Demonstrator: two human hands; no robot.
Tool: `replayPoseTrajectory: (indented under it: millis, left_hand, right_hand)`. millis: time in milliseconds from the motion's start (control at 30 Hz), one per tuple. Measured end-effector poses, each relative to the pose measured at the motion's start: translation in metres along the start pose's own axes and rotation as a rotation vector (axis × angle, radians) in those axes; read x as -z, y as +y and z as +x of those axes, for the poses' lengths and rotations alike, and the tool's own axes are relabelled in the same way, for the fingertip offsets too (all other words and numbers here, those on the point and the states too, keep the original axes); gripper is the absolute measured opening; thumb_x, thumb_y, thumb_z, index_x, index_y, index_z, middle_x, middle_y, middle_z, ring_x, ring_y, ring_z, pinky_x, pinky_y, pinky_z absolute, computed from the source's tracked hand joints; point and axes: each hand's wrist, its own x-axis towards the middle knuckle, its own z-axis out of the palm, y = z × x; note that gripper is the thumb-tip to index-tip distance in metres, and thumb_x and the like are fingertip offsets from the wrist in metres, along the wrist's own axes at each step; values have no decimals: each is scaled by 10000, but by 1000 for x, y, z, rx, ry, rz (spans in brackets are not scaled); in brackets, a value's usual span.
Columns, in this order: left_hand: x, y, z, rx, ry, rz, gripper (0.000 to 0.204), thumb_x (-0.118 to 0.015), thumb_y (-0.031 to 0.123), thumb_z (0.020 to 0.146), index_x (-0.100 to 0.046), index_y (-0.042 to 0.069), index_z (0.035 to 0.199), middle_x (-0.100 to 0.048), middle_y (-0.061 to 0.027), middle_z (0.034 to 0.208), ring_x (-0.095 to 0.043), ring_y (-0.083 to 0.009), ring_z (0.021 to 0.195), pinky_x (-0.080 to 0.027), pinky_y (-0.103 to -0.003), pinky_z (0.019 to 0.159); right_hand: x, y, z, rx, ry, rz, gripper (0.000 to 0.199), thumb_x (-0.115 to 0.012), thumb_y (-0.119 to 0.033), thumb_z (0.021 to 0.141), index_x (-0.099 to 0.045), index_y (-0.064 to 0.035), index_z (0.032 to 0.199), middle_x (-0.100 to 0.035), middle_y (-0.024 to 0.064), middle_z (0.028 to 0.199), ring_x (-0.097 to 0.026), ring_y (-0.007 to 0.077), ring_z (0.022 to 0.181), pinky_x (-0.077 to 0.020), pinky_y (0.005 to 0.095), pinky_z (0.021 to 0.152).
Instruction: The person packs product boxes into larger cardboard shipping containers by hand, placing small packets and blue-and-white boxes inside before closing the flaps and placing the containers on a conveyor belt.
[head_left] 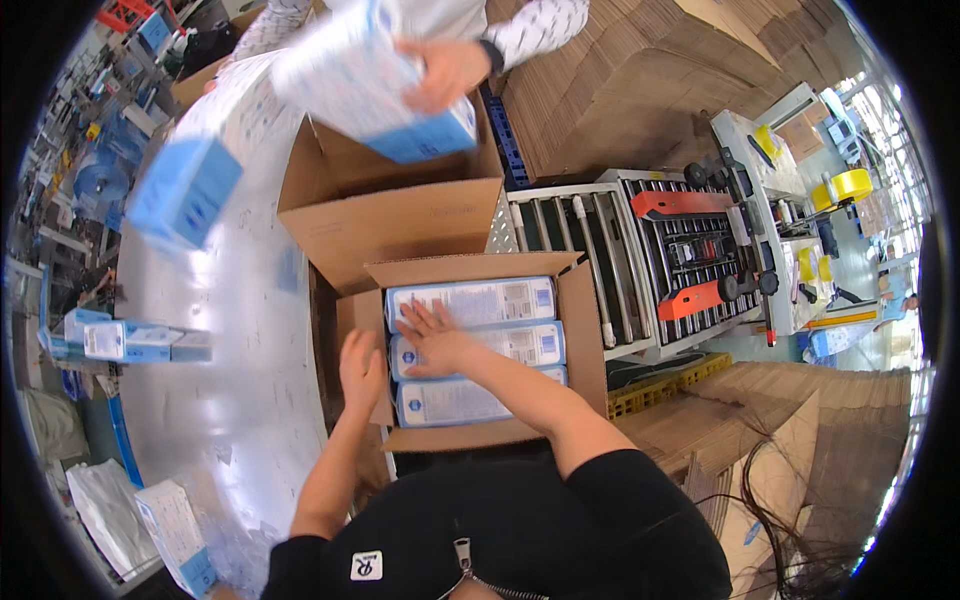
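Blue-white packs (pixel 470 345) in carton (pixel 585 330), under right hand (pixel 435 338), beside left hand (pixel 362 368).

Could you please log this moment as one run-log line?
right hand: flat on packs in carton | left hand: on carton's left wall

A shiny metal table (pixel 250 330) ran from near left to far centre. On it, near the left edge, lay a small cluster of blue-and-white boxes (pixel 120 340). At the near left corner lay another blue-and-white box (pixel 175 535), beside what was probably a clear plastic bag (pixel 105 510); blurred. Two open cardboard cartons (pixel 400 225) stood against its right edge; whether they rested on the table could not be told. Right of them lay a roller conveyor (pixel 640 265).
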Motion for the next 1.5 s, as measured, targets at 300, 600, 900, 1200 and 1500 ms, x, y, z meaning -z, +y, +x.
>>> replayPoseTrajectory:
  millis: [300, 600, 900, 1200, 1500]
  left_hand:
    - [-95, -85, -31, 175, -286, -814, 669, -281, 450, 962, -114, 0, 1428, -150, -162, 1483, -241, -270, 1333, -180, -328, 1085]
    - [63, 48, -8, 57, -280, -1190, 452, -354, 251, 923, -419, -45, 1258, -547, -167, 1172, -550, -226, 1089, -447, -348, 907]
    - [35, 171, 112, -830, 121, 143, 350, -591, 150, 774, -535, 34, 1100, -575, -195, 1056, -533, -362, 974, -435, -439, 810]
    - [-65, 2, 18, -109, -52, 61, 521, -471, 237, 914, -310, 27, 1363, -296, -179, 1428, -306, -288, 1312, -217, -384, 1084]
    - [-206, 107, 55, 191, 139, -642, 534, -408, 252, 972, -198, 4, 1394, -336, -158, 1380, -384, -250, 1212, -318, -357, 1009]
  right_hand:
    - [180, 92, -147, -1246, -67, 12, 786, -439, -555, 859, -252, 12, 1371, -645, 232, 810, -646, 352, 739, -518, 391, 624]
    - [78, 84, -174, -251, -839, 701, 983, -661, -489, 759, -102, -28, 1423, -248, 253, 1417, -272, 354, 1310, -298, 414, 1035]
    - [18, 112, -196, -1091, 299, 657, 1202, -834, -340, 608, -24, 9, 1426, -329, 243, 1384, -332, 321, 1292, -320, 385, 1018]
    - [19, 102, -150, -1204, 524, 577, 607, -453, -340, 916, -239, -33, 1394, -454, 223, 1291, -461, 346, 1173, -375, 371, 975]
    - [67, 297, -183, -911, 559, 521, 367, -530, -239, 877, -530, -35, 1182, -603, 200, 1065, -572, 362, 984, -456, 394, 829]
